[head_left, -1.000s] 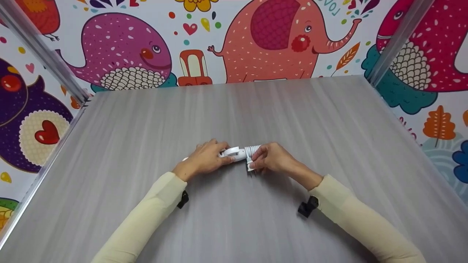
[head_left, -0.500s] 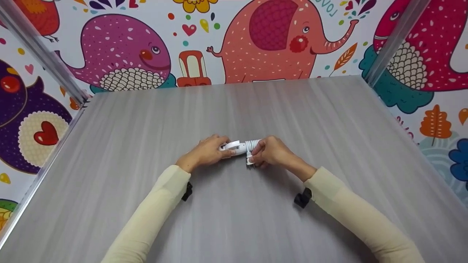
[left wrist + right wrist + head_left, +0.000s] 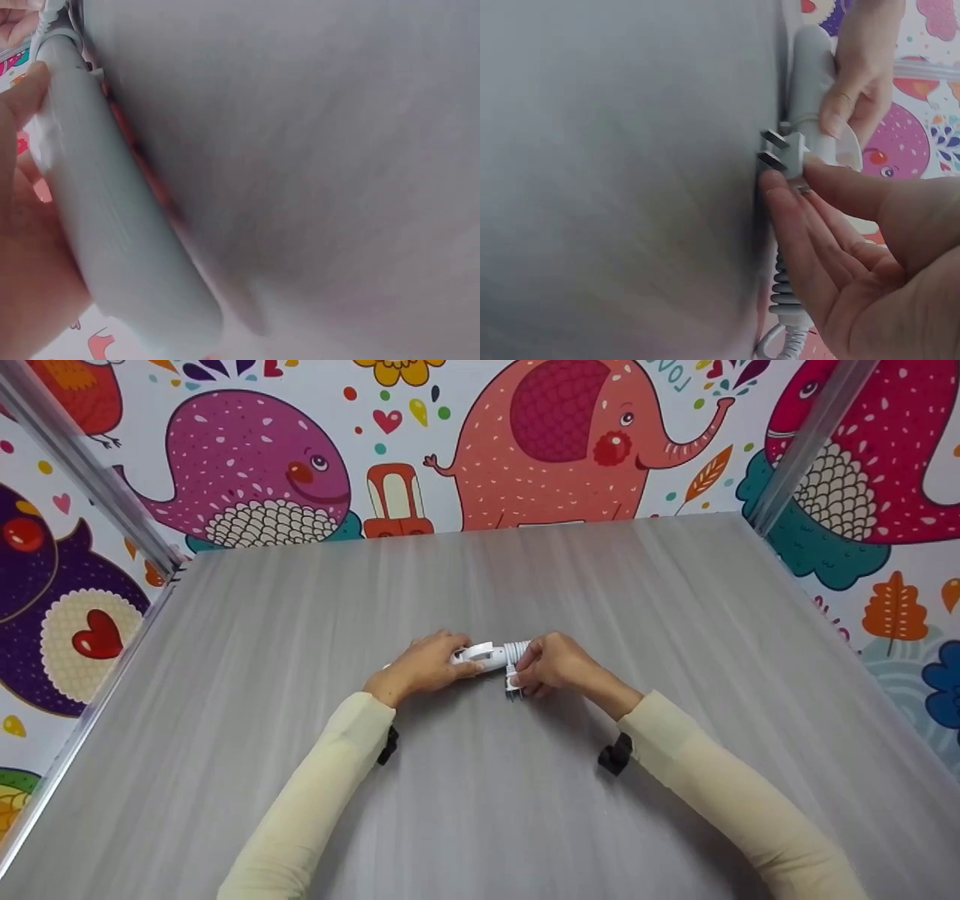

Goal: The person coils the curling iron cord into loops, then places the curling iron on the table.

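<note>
A long white wand-shaped appliance (image 3: pixel 124 210), which looks like a curling iron, lies across the middle of the table. It has a curved white lever (image 3: pixel 476 651) on one side. My left hand (image 3: pixel 426 664) grips its thicker body, thumb along the near side. A white cord (image 3: pixel 516 653) is wound in coils around the other end. My right hand (image 3: pixel 561 666) pinches the cord's white plug (image 3: pixel 793 156) between thumb and fingers beside those coils. Two flat metal prongs stick out of the plug, towards me. Part of the body is hidden under my left hand.
The grey wood-grain table (image 3: pixel 480 780) stretches around both hands. Behind it stands a wall (image 3: pixel 412 442) printed with cartoon animals, with metal posts (image 3: pixel 821 446) at the back corners. A black wrist mount (image 3: pixel 615 755) hangs under the right sleeve.
Both hands, with the curling iron and its plug, have moved slightly farther from me. Both holds look the same, and the cord stays wound.
</note>
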